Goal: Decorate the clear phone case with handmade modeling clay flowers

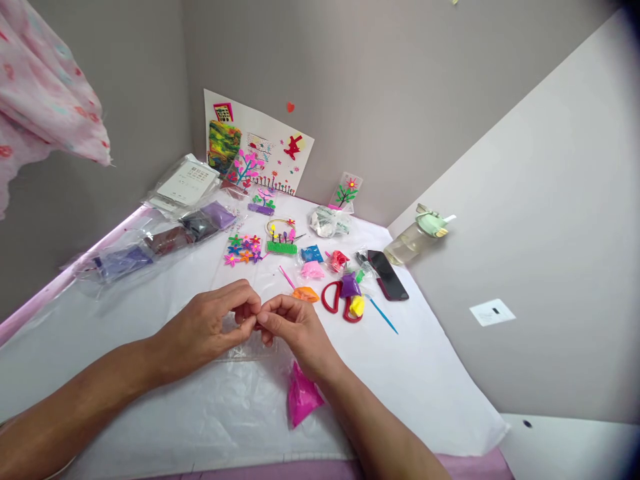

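Note:
My left hand (217, 319) and my right hand (293, 327) meet at the fingertips above the white-covered table. Thumbs and forefingers of both are pinched together; whatever lies between them is too small or hidden to make out. Under the hands is a clear plastic sheet (245, 352). A bag of bright pink clay (303, 397) lies just below my right wrist. Beyond the fingers sit an orange clay bag (305, 294), a light pink one (313, 269) and a purple one (350, 285). Red-handled scissors (331, 297) lie partly beneath the purple bag, beside a yellow clay lump (357, 307).
Small clay flowers (244, 250) and a clay garden piece (282, 247) stand further back. A phone (387, 275), a blue tool (383, 315) and a bottle (407, 243) are on the right. Bagged clay packs (170, 241) line the left edge. A decorated sheet (280, 143) leans on the wall.

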The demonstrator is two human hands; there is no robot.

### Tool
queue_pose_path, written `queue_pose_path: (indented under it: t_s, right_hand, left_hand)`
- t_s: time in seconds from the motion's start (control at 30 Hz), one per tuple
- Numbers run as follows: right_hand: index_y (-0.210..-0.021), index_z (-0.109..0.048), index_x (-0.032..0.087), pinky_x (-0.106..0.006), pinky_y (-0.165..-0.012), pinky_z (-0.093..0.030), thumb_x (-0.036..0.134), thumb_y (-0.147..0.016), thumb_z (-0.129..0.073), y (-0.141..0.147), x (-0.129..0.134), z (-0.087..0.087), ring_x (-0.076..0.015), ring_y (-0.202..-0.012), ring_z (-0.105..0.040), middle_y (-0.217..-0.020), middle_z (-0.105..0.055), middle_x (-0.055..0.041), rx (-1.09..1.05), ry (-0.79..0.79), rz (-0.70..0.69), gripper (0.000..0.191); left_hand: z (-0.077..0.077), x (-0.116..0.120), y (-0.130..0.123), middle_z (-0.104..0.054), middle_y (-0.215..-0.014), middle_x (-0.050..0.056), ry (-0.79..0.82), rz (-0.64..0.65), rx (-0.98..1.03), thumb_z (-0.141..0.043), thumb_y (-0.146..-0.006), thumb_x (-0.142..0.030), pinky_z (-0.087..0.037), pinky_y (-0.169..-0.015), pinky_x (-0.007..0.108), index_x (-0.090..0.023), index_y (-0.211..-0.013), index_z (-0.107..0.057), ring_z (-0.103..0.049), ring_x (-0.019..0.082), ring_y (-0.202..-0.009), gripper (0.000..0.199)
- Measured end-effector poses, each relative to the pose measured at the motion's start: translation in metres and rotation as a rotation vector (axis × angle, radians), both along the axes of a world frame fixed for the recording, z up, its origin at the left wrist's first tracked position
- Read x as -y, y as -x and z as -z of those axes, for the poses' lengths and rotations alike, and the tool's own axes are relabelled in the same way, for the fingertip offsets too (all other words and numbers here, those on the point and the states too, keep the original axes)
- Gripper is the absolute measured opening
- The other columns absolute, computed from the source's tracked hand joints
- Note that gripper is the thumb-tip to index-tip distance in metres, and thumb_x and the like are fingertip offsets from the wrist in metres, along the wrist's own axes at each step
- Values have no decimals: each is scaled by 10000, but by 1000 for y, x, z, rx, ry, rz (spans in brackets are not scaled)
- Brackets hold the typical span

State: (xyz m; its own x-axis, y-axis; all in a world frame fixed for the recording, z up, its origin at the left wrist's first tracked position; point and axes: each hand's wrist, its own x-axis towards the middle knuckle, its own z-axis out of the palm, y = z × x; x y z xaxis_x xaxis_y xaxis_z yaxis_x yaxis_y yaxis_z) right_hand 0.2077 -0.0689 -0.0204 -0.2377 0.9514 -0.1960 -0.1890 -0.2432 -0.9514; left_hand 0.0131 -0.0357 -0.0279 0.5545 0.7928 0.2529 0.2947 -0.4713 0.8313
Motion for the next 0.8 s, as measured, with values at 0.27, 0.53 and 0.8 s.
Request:
queue_pose_path:
  t_s: [0.27, 0.53, 0.8]
  right_hand:
    - [-862, -764, 189, -224, -563, -459, 426, -759, -917, -5, 3, -4, -78, -540, -574, -762, -757, 1, -174, 85, -157, 299]
    - [-871, -820, 194, -239, -614, -480, 464, -730, -924, -7, -3, 1, -95, -598, -574, -762, -743, -11, -118, 67, 39, 322]
    - [-849, -791, 190, -223, -559, -449, 445, -714, -929, -6, -2, 1, -93, -580, -569, -763, -752, -15, -96, 73, 45, 320]
  left_hand:
    - [-13, -21, 17, -757, -961, 16, 279, -203, 187, -707, -873, -488, -620, -734, 297, -268, -929, -771, -713, 183, -756, 236]
    - [-1, -23, 20, -788, -1141, 40, 284, -128, 79, -637, -943, -510, -629, -924, 354, -323, -1136, -819, -765, 253, -1039, 324]
    - [-5, -26, 19, -768, -870, 1, 313, -135, 155, -717, -872, -480, -599, -756, 295, -273, -916, -780, -725, 188, -776, 221]
